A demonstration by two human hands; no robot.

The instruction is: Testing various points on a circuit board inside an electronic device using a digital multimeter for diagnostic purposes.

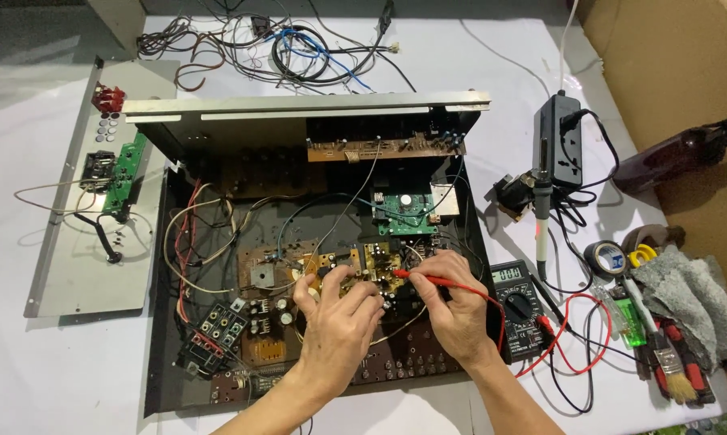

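Circuit board [355, 270], a tan one crowded with small parts, sits in the middle of the open black chassis [158, 354] on the white surface [49, 362], directly under both hands. Left hand [335, 326] lies on the near left part of the board, thumb lifted and fingers curled down onto the components; whether it pinches a probe there cannot be told. Right hand [452, 310] rests just to the right, touching the board's right edge, and is closed around a red probe [428, 279] whose tip points left onto the board between the two hands. Red lead [569, 322] runs from that hand to the multimeter [518, 306], which lies just right of the chassis, near the right wrist. Farther right lie a roll of tape [607, 259], a paintbrush [661, 346] and a grey cloth [693, 298]. A soldering iron [542, 225] and power strip [558, 141] lie farther back on the right.
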